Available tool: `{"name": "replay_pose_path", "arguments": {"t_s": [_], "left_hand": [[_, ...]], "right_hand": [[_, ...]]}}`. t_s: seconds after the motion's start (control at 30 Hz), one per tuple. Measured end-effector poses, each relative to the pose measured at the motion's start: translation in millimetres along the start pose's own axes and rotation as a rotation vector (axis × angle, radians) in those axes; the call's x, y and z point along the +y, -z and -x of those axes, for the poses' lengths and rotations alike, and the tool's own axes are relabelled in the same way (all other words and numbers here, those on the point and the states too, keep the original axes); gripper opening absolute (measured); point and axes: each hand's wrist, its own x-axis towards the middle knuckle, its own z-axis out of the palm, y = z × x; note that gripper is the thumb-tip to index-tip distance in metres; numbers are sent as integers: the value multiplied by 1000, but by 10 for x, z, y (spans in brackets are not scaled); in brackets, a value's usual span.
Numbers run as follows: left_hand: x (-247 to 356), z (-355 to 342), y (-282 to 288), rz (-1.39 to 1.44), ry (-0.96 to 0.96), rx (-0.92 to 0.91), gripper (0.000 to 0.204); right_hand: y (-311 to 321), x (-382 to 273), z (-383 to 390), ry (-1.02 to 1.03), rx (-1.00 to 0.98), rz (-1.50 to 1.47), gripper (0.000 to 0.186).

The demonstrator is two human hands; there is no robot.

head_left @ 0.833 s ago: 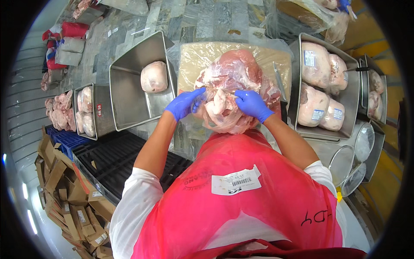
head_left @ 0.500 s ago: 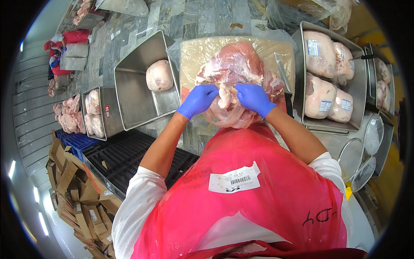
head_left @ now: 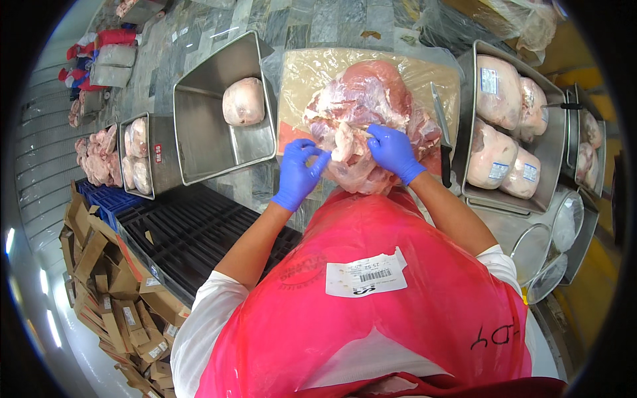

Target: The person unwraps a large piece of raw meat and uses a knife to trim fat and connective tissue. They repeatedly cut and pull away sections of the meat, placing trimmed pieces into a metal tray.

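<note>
A large raw cut of meat (head_left: pixel 365 93), pink-red with white fat, lies on a plastic-covered board (head_left: pixel 295 76) in front of me. My right hand (head_left: pixel 395 152), in a blue glove, is closed on the meat's near right edge, thumb and fingers pressed together. On the left, my gloved left hand (head_left: pixel 298 174) has its fingers apart and loosely bent, one fingertip at the meat's edge. A pale lump of fat (head_left: pixel 344 142) sticks up between the hands. To the right of the meat lies a knife (head_left: pixel 439 116), its black handle toward me.
On the left stands a metal tub (head_left: pixel 199 132) with one wrapped meat piece (head_left: pixel 243 101). A metal tub (head_left: pixel 561 152) at right holds several labelled meat packs. Black pallets (head_left: pixel 192 229) and flattened cardboard boxes (head_left: pixel 123 298) lie lower left. Other people (head_left: pixel 86 60) are far left.
My left hand has let go of the meat, moved left and down, and its fingers have opened. My right hand stays at the meat's right side, shifted slightly.
</note>
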Motion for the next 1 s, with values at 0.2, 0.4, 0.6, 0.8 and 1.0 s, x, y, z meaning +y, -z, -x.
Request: {"name": "replay_pose_path", "arguments": {"t_s": [0.2, 0.4, 0.6, 0.8, 1.0], "left_hand": [[-170, -401, -173, 87, 749, -207, 58], [-298, -582, -385, 492, 1049, -543, 60], [-434, -347, -504, 591, 1000, -365, 40], [-518, -107, -626, 488, 984, -255, 31], [-672, -186, -568, 749, 1001, -263, 33]], "right_hand": [[-7, 52, -11, -22, -9, 33, 19], [12, -28, 60, 23, 9, 44, 19], [-249, -57, -91, -160, 118, -484, 17], [-394, 32, -142, -172, 88, -773, 19], [-305, -53, -153, -194, 56, -900, 19]]}}
